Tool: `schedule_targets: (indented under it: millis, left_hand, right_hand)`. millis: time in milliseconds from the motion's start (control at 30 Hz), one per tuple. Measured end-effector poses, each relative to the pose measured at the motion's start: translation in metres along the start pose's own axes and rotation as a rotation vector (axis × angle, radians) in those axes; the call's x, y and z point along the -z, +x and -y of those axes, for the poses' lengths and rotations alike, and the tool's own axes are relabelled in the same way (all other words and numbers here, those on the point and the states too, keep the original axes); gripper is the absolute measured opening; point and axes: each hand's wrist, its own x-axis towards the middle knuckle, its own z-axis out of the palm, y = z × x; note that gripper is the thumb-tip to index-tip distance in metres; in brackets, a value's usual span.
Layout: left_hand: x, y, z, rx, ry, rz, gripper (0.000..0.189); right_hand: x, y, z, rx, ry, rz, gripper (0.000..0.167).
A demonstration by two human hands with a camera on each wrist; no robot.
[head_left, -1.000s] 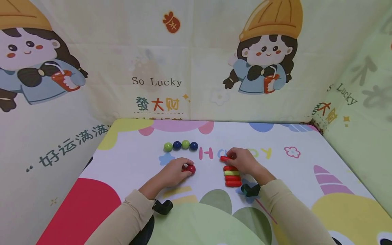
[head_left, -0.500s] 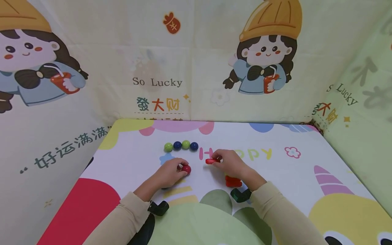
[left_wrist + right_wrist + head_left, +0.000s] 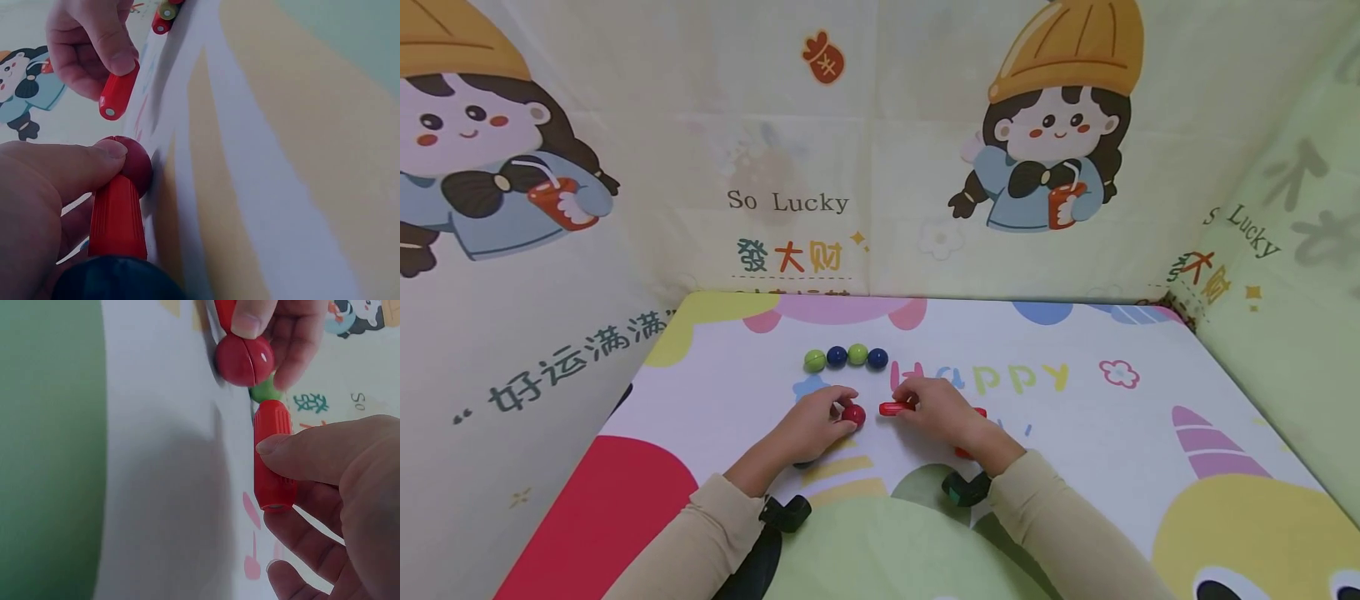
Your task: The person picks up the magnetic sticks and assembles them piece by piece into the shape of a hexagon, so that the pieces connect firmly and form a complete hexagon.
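Observation:
My left hand [image 3: 812, 427] pinches a red ball [image 3: 854, 416] between thumb and fingers. In the left wrist view a ribbed red magnetic rod [image 3: 117, 219] runs from that ball to a dark blue ball [image 3: 119, 281] nearest the camera. My right hand [image 3: 942, 413] holds another red magnetic rod [image 3: 892, 409] by thumb and fingers, its free end pointing at the red ball. A small gap separates rod and ball. The pale metal tip of the rod [image 3: 112, 106] shows in the left wrist view.
Beyond the hands, a row of green and dark blue balls [image 3: 857, 354] lies on the printed tabletop [image 3: 737, 375]. Spare rods [image 3: 161, 26], red and yellow-green, lie beside the right hand, which mostly hides them in the head view. A printed cloth wall [image 3: 895, 167] stands behind.
My right hand has taken a red rod from beside the row of rods and carried it left, close to the red ball. The left hand has shifted slightly left with the ball.

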Motion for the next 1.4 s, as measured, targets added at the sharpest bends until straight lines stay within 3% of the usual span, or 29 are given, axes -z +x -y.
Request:
schedule_targets:
  millis: [267,567,1400]
  left_hand:
    - [-0.001,-0.001,0.001,-0.053,0.020,-0.002,0.039]
    - [-0.003,0.000,0.002,-0.036,-0.020,0.006,0.039]
    - [-0.005,-0.001,0.004,-0.027,-0.005,0.006,0.039]
  right_hand:
    - [-0.004,0.005,0.003,0.058,-0.020,0.020,0.016]
    - [-0.008,0.008,0.003,0.063,-0.024,0.042,0.021]
    - [-0.011,0.008,0.009,0.091,-0.063,0.046,0.021]
